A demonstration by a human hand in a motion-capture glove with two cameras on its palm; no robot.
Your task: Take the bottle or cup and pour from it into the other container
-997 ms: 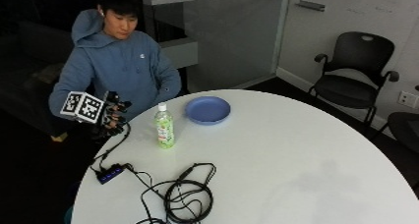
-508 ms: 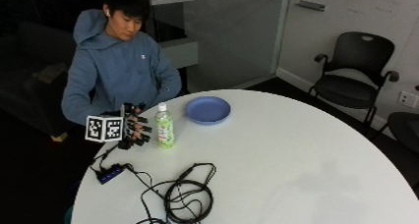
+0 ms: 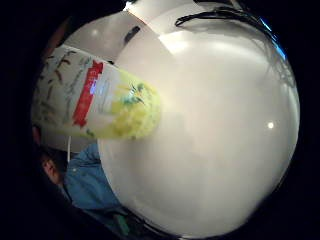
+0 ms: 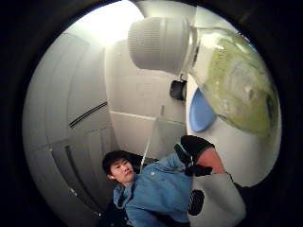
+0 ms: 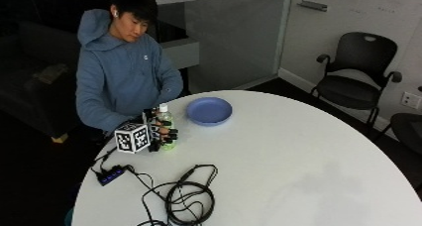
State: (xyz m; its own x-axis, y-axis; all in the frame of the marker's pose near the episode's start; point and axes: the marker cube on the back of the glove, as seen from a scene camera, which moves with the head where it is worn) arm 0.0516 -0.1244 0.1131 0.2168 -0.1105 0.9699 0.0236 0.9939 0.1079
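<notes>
Glass partition and pale walls close off a small meeting room, with a black chair (image 5: 356,77) pushed back from a round white surface (image 5: 296,156) where a person in a blue hooded top sits. From where I stand, the gloved right hand (image 5: 160,134) is at the near edge of that surface, wrapped around the lower body of a small bottle (image 5: 163,129) with a white cap (image 5: 162,108) and a green-and-yellow label. The grip looks closed around the bottle, fingers curled across the label, and the bottle stands upright with its base apparently on the surface; I can't tell whether it has lifted at all. The cap appears to be on.

Just beyond the bottle, near but apart from it, lies a shallow blue plate (image 5: 209,110), the only other container in sight. A coil of black cable (image 5: 188,198) and a small black hub (image 5: 109,176) lie on the surface on the person's right, well away from the plate.

The palm views agree: the label (image 3: 95,100) fills one side of the little-finger view, close against the palm, and the thumb-side view looks up along the bottle's shoulder to the ribbed cap (image 4: 158,42), with the plate (image 4: 201,111) behind it.

I'd judge this to be the grasping step, with the lift not yet under way. Next would be raising the bottle, carrying it over the plate and tipping the neck down above its middle. With the cap seemingly on, nothing would come out unless it is removed first.
</notes>
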